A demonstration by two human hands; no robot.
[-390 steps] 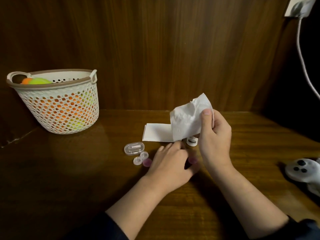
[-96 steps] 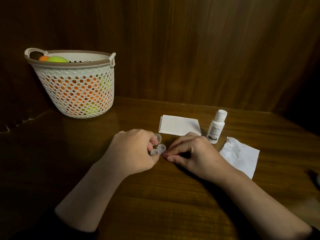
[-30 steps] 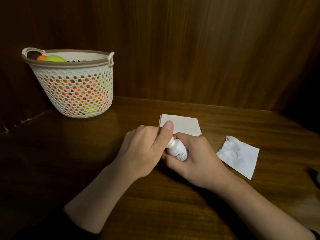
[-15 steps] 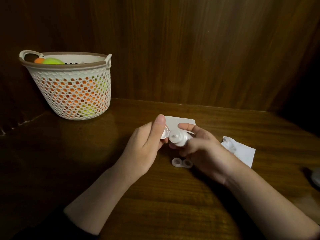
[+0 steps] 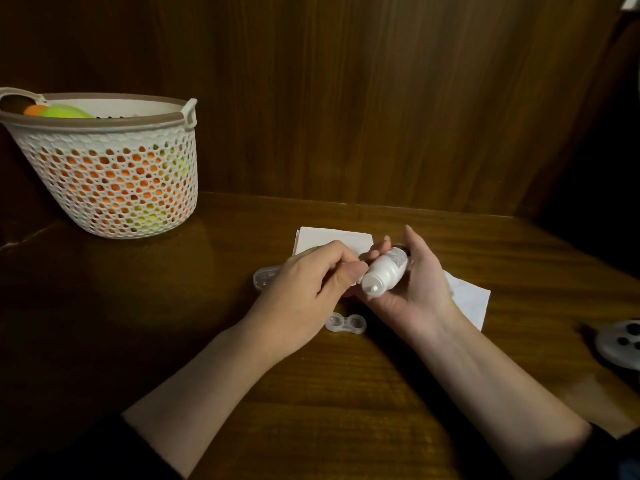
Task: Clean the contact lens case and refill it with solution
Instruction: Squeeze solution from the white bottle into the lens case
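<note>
Because the right hand grips the uncapped solution bottle tilted beside, not over, the open lens case, while the left hand is curled, contents indiscernible, solution may spill onto the surface.

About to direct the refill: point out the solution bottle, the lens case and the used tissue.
solution bottle [image 5: 385, 274], head view, on its white body below the nozzle.
lens case [image 5: 346, 322], head view, between its two open wells.
used tissue [image 5: 471, 301], head view, on its flat part.
</note>
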